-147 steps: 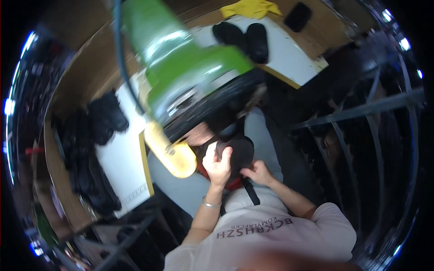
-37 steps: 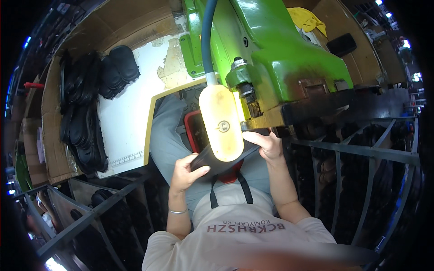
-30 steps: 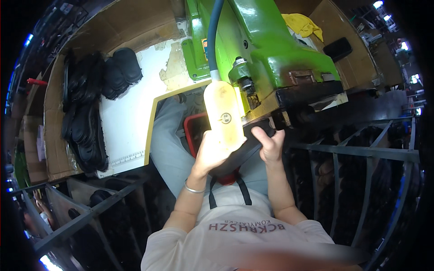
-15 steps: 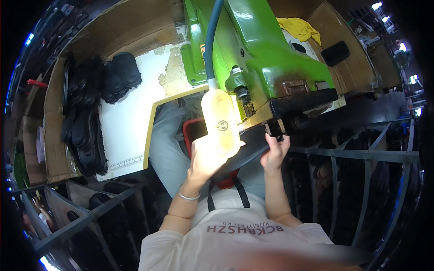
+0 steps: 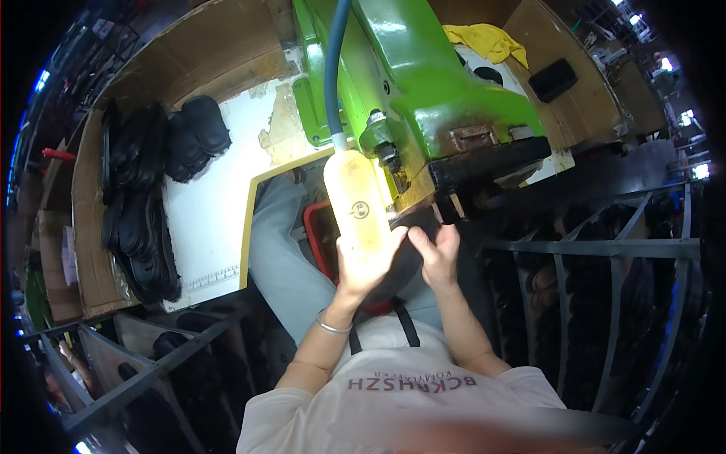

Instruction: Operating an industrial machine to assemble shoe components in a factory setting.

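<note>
Under the head of a green machine [image 5: 454, 91], a dark piece [image 5: 402, 265] shows between my hands; its kind is hard to make out in the shade. My left hand [image 5: 364, 266] closes on its left side, thumb toward the middle, with its upper part behind the glowing pale yellow lamp [image 5: 355, 193]. On the right side, my right hand [image 5: 440, 256] grips it with fingers curled and thumb pointing at the left thumb. Both thumbs nearly meet just below the machine's black-edged nose.
A blue-grey hose [image 5: 334, 76] carries the lamp. Black shoe parts [image 5: 140, 204] are piled on the white table [image 5: 204, 227] in a cardboard surround at left. A yellow cloth [image 5: 491, 43] and a black block [image 5: 553, 80] lie at right. Metal racks [image 5: 590, 247] flank me.
My right hand has come left and slightly down from the machine's nose, toward my left hand. My left hand has shifted a little right, its thumb now near the right one. The view has shifted slightly.
</note>
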`<state>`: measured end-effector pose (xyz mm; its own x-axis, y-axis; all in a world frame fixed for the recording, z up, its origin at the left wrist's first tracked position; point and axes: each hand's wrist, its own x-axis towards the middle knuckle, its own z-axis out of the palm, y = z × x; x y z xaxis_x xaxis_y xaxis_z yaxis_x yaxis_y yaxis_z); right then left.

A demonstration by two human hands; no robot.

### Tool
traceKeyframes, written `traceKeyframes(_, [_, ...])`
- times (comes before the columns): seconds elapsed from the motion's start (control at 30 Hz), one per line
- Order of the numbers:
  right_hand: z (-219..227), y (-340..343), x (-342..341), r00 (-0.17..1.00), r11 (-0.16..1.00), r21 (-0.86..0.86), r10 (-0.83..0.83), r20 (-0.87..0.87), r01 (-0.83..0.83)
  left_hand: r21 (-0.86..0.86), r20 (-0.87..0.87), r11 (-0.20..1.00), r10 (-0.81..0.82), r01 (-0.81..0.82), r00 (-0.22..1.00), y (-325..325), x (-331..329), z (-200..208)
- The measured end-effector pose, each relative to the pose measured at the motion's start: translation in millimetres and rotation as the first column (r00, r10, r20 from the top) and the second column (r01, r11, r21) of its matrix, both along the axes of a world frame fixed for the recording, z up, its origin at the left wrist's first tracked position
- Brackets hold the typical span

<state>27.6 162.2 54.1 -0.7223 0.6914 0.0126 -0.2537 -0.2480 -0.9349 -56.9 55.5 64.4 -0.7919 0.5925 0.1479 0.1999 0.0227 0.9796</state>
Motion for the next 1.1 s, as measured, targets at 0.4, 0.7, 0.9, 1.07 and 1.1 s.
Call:
traceKeyframes(0.4, [-28.7, 5.1, 132.8, 0.965, 0.951, -0.287, 0.173, 0.198, -0.111, 0.014, 0.037, 0.988, 0.150, -0.151, 0.988, -6.4, 23.8, -34.2])
traceKeyframes(0.7, [20.5, 84.0, 74.6, 0.989, 0.997, -0.015, -0.073, 0.131, 0.076, -0.005, -0.070, 0.999, 0.045, -0.045, 0.997, 5.0, 17.3, -18.6])
traceKeyframes(0.9, [20.7, 83.8, 22.0, 1.000, 0.997, -0.075, 0.019, 0.020, -0.017, 0.264, 0.179, 0.964, -0.027, -0.021, 0.983, -24.1, -19.0, 8.4])
traceKeyframes(1.07, [-3.2, 57.0, 9.2, 0.951, 0.972, -0.035, 0.219, -0.218, -0.232, 0.221, 0.417, 0.971, -0.011, -0.089, 0.909, -62.5, -43.3, 13.3])
traceKeyframes(1.1, [1.6, 45.9, 0.0, 0.961, 0.986, 0.029, 0.164, -0.223, -0.162, 0.234, 0.392, 0.968, -0.006, -0.094, 0.920, -73.0, -45.1, 10.1])
